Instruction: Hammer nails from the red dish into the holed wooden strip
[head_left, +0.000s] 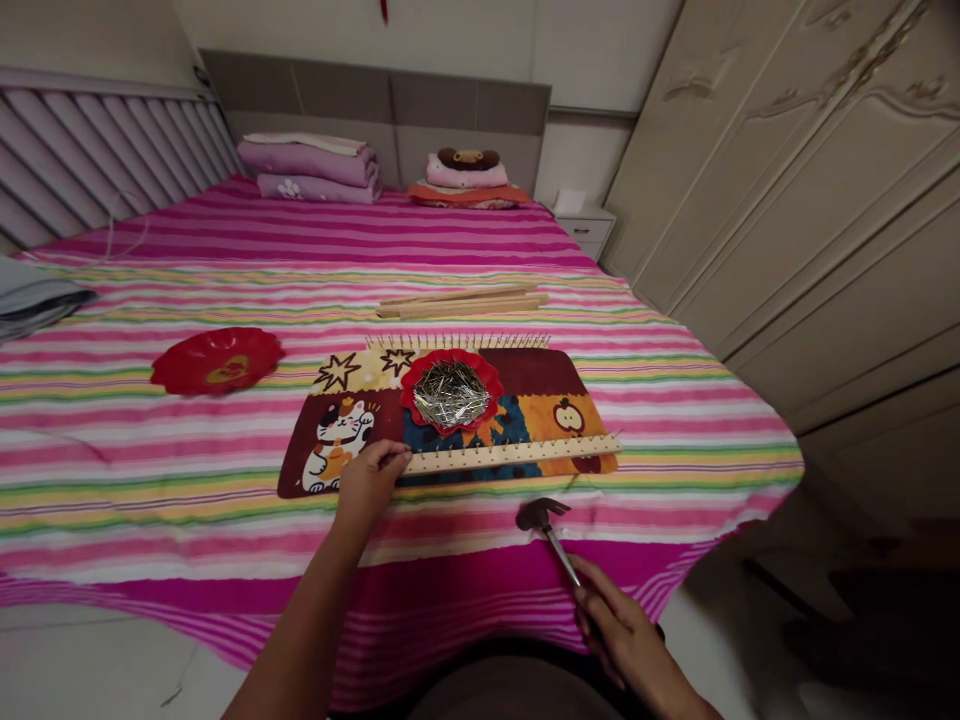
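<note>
My left hand (pixel 373 478) is closed on the left end of a pale wooden strip (pixel 495 458). Small nails or pins stand in a row along that strip, which lies across a patterned mat (pixel 300 455). In my right hand (pixel 619 625) is a claw hammer (pixel 546 520), gripped by its handle, its head over the bed's front part and apart from the strip. Behind the strip, a red scalloped dish (pixel 409 385) holds a heap of metal nails (pixel 452 392). At the mat's far edge lies another strip (pixel 457 341) with many nails upright in it.
Several plain wooden strips (pixel 465 303) lie farther back on the striped bedspread (pixel 120 440). To the left sits a red plate (pixel 216 360). Folded purple bedding (pixel 311 165) is stacked near the headboard (pixel 337 95). A wardrobe (pixel 787 190) stands along the right.
</note>
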